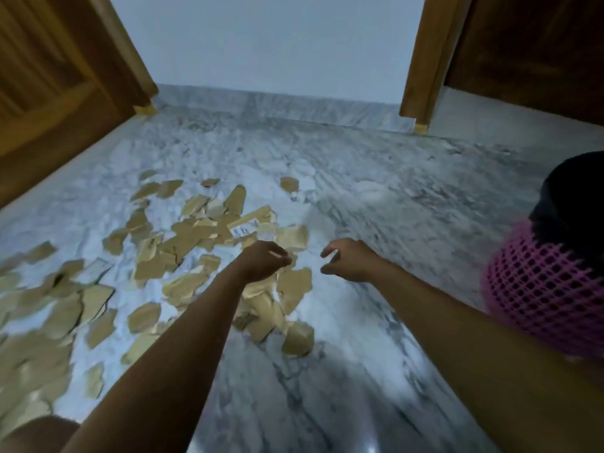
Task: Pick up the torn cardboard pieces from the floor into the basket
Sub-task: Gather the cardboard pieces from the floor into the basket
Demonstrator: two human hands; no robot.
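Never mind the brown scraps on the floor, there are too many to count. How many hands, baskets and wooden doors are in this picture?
Hands: 2, left hand and right hand
Pink basket: 1
Wooden doors: 2, left door and right door
Total: 5

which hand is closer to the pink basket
Right. The right hand hovers over bare floor, left of the pink basket; the left hand is farther left, above the cardboard pieces.
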